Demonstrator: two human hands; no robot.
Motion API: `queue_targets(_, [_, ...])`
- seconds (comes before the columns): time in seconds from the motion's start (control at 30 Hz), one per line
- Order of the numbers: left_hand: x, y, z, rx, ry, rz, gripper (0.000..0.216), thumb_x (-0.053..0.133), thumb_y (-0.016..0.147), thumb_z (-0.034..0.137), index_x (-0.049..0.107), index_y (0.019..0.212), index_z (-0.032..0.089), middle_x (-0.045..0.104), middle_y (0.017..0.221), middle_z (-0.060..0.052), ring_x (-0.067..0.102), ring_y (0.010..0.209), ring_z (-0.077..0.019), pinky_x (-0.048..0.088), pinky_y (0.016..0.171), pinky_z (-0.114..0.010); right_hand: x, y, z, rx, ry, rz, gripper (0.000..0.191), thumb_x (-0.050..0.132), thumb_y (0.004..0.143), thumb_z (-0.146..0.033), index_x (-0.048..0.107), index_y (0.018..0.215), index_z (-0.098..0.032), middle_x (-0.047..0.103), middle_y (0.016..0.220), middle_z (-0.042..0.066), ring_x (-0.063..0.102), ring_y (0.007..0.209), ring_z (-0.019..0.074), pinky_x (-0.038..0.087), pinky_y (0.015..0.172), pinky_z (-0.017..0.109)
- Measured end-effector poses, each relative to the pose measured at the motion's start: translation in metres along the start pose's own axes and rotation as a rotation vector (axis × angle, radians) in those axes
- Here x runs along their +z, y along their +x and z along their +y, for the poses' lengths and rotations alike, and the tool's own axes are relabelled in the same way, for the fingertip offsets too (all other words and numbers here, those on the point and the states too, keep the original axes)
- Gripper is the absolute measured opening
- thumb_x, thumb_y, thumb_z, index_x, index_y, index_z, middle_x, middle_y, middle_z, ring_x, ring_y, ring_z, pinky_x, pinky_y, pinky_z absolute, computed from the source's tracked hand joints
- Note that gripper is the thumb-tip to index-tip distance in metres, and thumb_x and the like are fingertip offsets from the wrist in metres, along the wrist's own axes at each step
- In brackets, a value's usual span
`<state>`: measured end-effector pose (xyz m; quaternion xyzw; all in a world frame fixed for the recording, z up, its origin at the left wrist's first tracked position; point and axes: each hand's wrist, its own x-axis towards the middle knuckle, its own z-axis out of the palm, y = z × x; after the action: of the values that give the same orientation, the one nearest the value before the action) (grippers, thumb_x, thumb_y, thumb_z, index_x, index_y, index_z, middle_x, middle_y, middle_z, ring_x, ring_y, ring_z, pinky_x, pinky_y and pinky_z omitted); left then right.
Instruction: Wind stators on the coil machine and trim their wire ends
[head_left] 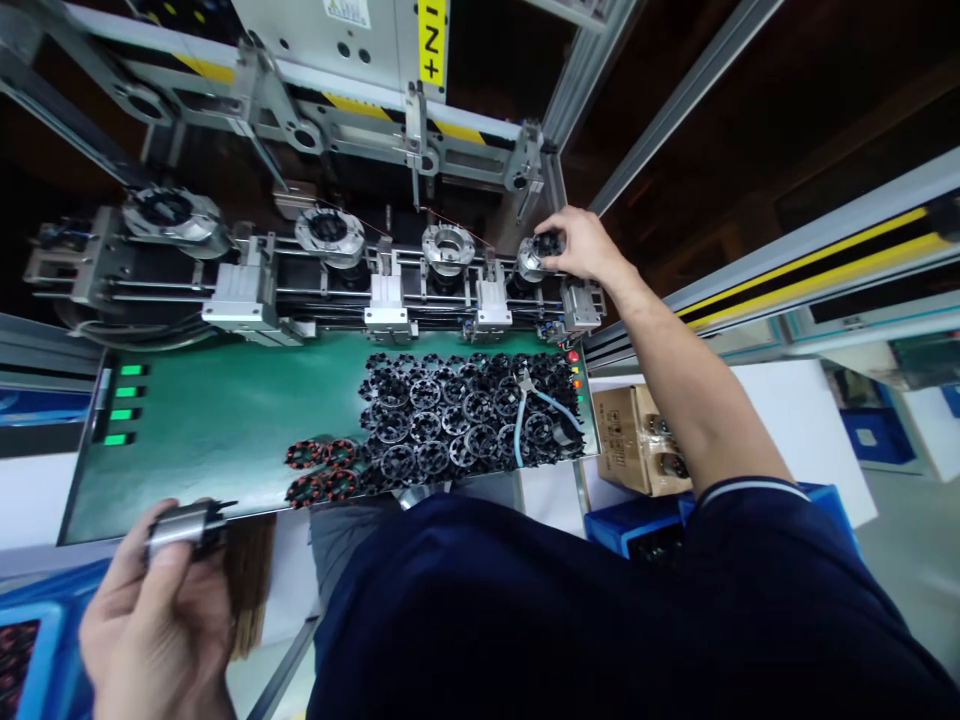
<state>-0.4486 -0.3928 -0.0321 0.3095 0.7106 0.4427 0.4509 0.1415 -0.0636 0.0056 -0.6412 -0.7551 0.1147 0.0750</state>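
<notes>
- At your far left, a blue bin (49, 645) holds small dark reddish parts, too blurred to make out.
- Next comes your left hand (161, 610), raised in front of the near left edge of the green worktop (225, 400). Thumb and fingers pinch a silver-and-black cylindrical part (176, 528) lying on its side.
- Four green lights (124, 414) form a column on the worktop's left end.
- Beyond the worktop stands a row of round metal holders: the first holder (199, 225) is widest, then a second holder (352, 237), then a third holder (448, 264).
- Near the worktop's front edge, four red-and-black rings (341, 452) sit close together.
- Just right of them, black rings (457, 420) are packed in rows, with blue-handled pliers (526, 384) lying on top.
- Farther back, your right hand (586, 245) reaches out, fingers and thumb closed around a dark part (551, 243) at the rightmost holder (529, 266). You cannot tell whether it is fully seated.
- To the right of the worktop, an open cardboard box (622, 440) contains round parts.
</notes>
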Motion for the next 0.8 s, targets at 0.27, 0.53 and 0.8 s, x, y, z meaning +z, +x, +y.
queue_targets(0.27, [0.054,-0.015,0.056,-0.054,-0.208,0.036,0.023,0.082,0.087,0.053,0.089,0.098,0.072,0.086,0.123,0.038,0.074,0.153,-0.0222,0.078,0.092,-0.04,-0.015,0.018,0.01,-0.009,0.084,-0.12,0.066,0.108,0.071,-0.044,0.09,0.132,-0.024,0.088,0.117,0.009,0.08,0.108,0.0366,0.068,0.113,0.066])
queue_targets(0.53, [0.061,-0.035,0.049,-0.081,-0.39,-0.04,0.016,0.089,0.086,0.05,0.089,0.096,0.063,0.089,0.112,0.025,0.076,0.101,-0.0269,0.069,0.084,-0.047,-0.002,-0.018,-0.009,-0.002,-0.087,-0.136,0.117,0.11,0.069,-0.052,0.067,0.173,-0.018,0.056,0.184,0.024,0.046,0.171,0.0593,0.041,0.14,0.084])
queue_targets(0.8, [0.094,-0.054,0.073,-0.18,-0.705,-0.299,0.065,0.109,0.064,0.083,0.084,0.097,0.031,0.083,0.098,0.002,0.063,0.069,-0.0113,0.06,0.062,-0.026,-0.003,-0.147,-0.24,-0.486,0.596,-0.112,0.086,0.09,0.097,-0.061,0.063,0.176,-0.045,0.078,0.161,0.004,0.076,0.145,0.0389,0.062,0.127,0.066])
